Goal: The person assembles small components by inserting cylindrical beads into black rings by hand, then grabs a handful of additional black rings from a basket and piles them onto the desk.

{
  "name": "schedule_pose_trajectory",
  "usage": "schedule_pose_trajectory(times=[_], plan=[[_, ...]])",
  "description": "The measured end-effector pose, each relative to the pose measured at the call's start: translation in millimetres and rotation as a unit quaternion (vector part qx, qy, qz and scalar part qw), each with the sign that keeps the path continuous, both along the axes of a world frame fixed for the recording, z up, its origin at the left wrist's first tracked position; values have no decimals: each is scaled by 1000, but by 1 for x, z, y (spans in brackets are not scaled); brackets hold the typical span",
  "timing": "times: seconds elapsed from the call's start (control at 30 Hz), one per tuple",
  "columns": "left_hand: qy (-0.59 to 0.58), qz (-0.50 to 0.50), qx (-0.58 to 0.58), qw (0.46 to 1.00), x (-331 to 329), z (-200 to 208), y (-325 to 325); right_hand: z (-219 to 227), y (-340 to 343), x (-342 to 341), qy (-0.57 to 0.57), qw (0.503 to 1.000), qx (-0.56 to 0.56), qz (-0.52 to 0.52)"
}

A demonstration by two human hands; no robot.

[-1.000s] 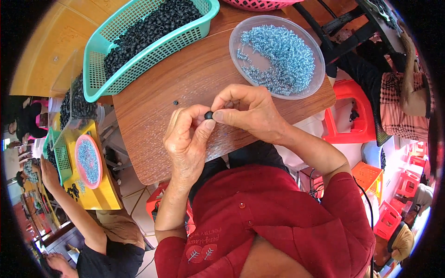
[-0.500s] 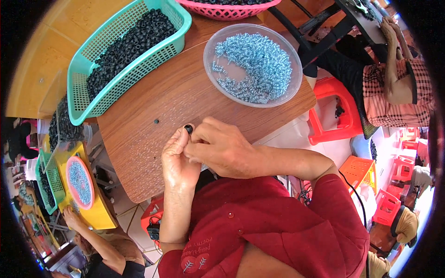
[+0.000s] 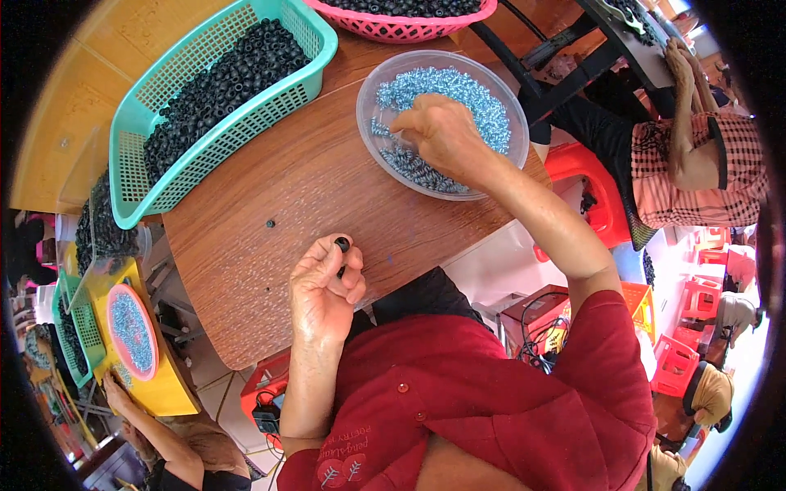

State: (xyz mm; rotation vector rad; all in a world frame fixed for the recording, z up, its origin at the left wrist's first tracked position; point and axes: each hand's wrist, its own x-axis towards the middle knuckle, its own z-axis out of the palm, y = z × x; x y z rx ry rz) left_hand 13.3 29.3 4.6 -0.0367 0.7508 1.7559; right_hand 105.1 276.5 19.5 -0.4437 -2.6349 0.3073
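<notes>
My left hand [image 3: 321,286] is raised over the near edge of the wooden table. Its thumb and fingers pinch a small black ring-shaped plastic piece [image 3: 342,243]; a bit of another dark piece shows lower among the curled fingers. Further off to the right, my right hand [image 3: 442,135] reaches into a round clear plastic tub [image 3: 367,155]. The tub holds a heap of small bluish coil springs [image 3: 483,110]. The fingers of that hand are drawn together at the springs, and whatever lies between them is too small to make out.
A turquoise basket [image 3: 217,135] of black ring pieces stands at far left, with a pink basket [image 3: 401,26] behind. One small dark piece [image 3: 271,222] lies on the wooden table [image 3: 237,286]. Co-workers sit on both sides, near a red stool [image 3: 594,184] at right.
My right hand has left my left hand and moved away to the right, into the tub of springs. My left hand stays in place, still pinching the black piece.
</notes>
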Motion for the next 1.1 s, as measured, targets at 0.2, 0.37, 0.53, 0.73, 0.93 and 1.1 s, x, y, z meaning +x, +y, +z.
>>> schedule_pose_trajectory(times=[0.2, 0.37, 0.53, 0.73, 0.93, 1.1], plan=[[2, 6, -15, 1000, -5, -1, 0, 0, -1, -9, -72, 996, 43, -14], [-2, 4, -12, 1000, -6, -3, 1, -3, -1, -14, -73, 996, 46, -21], [-6, 5, -12, 1000, -7, -4, 1, -6, 0, -14, -67, 997, 33, -19], [-6, 5, -11, 1000, -7, -2, 1, -11, 4, -12, -101, 993, 53, -19], [-10, 5, -14, 1000, -9, -3, 0, -1, 11, -7, -19, 996, 66, -55], [-10, 9, -15, 1000, -9, -2, 1, 5, 14, -4, -69, 992, 84, -61]])
